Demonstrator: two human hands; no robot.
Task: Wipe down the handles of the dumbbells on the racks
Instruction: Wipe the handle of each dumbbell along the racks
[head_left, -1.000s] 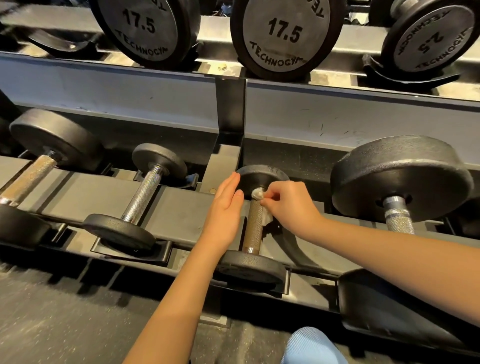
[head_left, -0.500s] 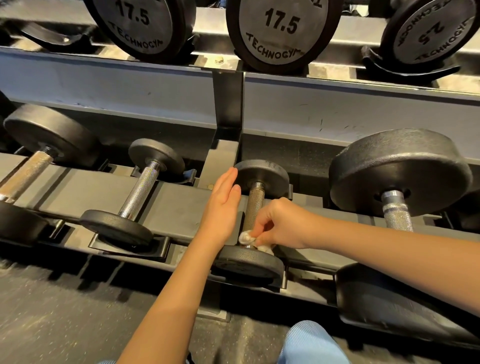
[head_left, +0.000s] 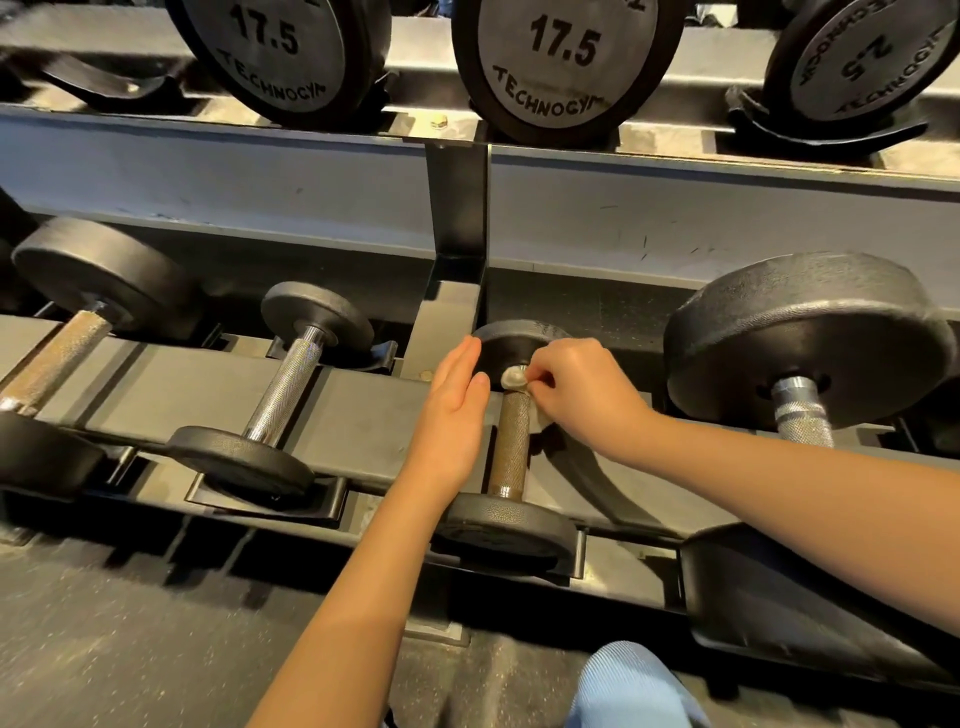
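Near the middle of the view, on the lower rack (head_left: 363, 410): a small dumbbell (head_left: 506, 525), lying with its brown, knurled handle (head_left: 511, 447) running from 6 to 12 o'clock, one black disc at each end. At the 12 o'clock end of that handle, right under the far disc: a small crumpled white wipe (head_left: 514, 376), pressed onto the metal. Pinched round the wipe: the fingertips and thumb of the right hand (head_left: 582, 395), curled tight, forearm coming in from 4 o'clock. Just at 9 o'clock of the handle: the left hand (head_left: 452, 410), flat, fingers straight and together, holding nothing, laid against the rack beam with fingertips close to the far disc. Cannot tell whether touching the handle.

At 9 o'clock of the left hand: a second small dumbbell (head_left: 285, 389) with a bright silver handle. Farther toward 9 o'clock: a larger one (head_left: 57, 353) with a rusty handle. At 3 o'clock: a big dumbbell (head_left: 800, 338). At 12 o'clock, on the upper shelf (head_left: 208, 171): round heads marked 17.5 (head_left: 566, 57) and 2.5 (head_left: 862, 57). At 6 o'clock: a blue-clad knee (head_left: 634, 686) above the dark floor (head_left: 130, 623).
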